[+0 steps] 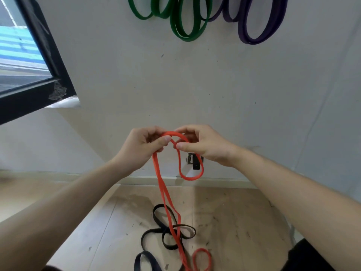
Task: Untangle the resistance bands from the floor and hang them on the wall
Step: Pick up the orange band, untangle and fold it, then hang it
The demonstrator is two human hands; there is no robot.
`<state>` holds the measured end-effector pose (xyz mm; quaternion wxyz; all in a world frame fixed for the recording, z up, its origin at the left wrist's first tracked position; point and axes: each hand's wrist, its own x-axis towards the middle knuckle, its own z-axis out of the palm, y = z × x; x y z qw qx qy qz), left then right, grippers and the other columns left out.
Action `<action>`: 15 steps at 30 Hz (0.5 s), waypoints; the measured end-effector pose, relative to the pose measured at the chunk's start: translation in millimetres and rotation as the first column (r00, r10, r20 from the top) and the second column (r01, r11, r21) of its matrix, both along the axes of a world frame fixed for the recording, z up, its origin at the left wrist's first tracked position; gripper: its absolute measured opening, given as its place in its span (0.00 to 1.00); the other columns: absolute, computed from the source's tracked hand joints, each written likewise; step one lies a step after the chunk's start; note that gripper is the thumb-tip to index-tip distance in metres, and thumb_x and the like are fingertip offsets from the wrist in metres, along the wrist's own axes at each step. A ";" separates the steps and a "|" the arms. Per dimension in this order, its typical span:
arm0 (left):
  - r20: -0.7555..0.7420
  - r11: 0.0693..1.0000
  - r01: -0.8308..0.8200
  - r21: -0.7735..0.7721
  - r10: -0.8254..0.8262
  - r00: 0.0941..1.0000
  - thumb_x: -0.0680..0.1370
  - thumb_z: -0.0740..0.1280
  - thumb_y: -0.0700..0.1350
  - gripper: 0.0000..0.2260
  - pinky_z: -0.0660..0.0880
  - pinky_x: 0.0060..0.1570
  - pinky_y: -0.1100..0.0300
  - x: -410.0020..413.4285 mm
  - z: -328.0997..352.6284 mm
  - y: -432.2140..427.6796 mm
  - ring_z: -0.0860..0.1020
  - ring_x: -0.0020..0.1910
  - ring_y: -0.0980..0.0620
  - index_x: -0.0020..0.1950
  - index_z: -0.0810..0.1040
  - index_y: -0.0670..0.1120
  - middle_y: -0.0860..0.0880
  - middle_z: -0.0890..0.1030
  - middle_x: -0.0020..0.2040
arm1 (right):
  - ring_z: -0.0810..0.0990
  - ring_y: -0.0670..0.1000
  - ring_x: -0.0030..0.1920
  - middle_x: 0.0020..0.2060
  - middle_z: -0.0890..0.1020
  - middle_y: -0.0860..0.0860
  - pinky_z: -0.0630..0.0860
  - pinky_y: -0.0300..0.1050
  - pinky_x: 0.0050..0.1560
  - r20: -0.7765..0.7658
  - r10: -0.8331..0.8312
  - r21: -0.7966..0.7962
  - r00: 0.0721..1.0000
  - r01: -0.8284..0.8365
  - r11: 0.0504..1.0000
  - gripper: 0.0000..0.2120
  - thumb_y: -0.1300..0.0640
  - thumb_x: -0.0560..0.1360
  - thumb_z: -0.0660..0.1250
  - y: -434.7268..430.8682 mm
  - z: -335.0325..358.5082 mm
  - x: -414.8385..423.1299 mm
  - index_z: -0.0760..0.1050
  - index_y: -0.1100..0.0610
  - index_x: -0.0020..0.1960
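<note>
In front of the wall [195, 85], left hand [140, 147] and right hand [205, 145] each pinch the top of the red band [162, 184]; a short loop hangs below the right hand, long strands trail to the floor [234, 222] over black bands [168, 231]. Green bands [185, 22] and purple bands [259, 26] hang above.

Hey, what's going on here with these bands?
A person is untangling an orange band, pinching its twisted top with the left hand and right hand. Its lower part trails down over black bands tangled on the floor. Green bands and purple bands already hang on the wall.
</note>
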<state>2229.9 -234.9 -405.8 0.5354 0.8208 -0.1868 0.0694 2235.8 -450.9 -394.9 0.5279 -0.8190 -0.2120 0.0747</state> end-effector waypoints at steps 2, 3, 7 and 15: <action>-0.009 1.000 0.001 -0.014 -0.001 1.000 0.79 0.71 0.42 0.05 0.79 0.43 0.62 -0.7 -0.4 0.2 0.79 0.36 0.54 0.54 0.85 0.45 0.44 0.83 0.39 | 0.85 0.52 0.52 0.50 0.85 0.55 0.81 0.52 0.60 -0.014 -0.022 0.045 1.000 0.023 0.999 0.10 0.58 0.78 0.71 2.3 0.2 0.2 0.80 0.56 0.59; -0.016 1.000 -0.004 -0.029 0.003 1.000 0.79 0.71 0.42 0.06 0.80 0.43 0.62 -1.1 -1.0 -0.5 0.79 0.36 0.54 0.54 0.85 0.45 0.45 0.83 0.39 | 0.86 0.52 0.50 0.49 0.85 0.54 0.82 0.52 0.58 -0.027 -0.032 0.055 0.999 0.033 0.998 0.10 0.58 0.78 0.71 2.7 0.1 0.4 0.80 0.56 0.58; -0.085 0.988 -0.034 -0.153 0.022 0.996 0.79 0.71 0.40 0.07 0.81 0.45 0.60 -0.6 -4.1 -3.3 0.80 0.37 0.52 0.55 0.84 0.46 0.50 0.84 0.38 | 0.86 0.54 0.45 0.45 0.83 0.54 0.84 0.49 0.51 -0.037 -0.027 0.081 0.999 0.030 0.996 0.10 0.60 0.76 0.73 6.3 0.0 0.0 0.79 0.57 0.57; -0.107 0.972 -0.031 -0.233 0.006 0.994 0.78 0.71 0.39 0.06 0.81 0.44 0.62 -2.7 -11.0 -11.1 0.82 0.38 0.53 0.55 0.84 0.45 0.48 0.85 0.39 | 0.86 0.53 0.45 0.44 0.87 0.56 0.84 0.47 0.49 0.157 -0.095 0.068 0.983 0.085 0.994 0.08 0.63 0.76 0.73 2.2 7.3 5.5 0.84 0.60 0.55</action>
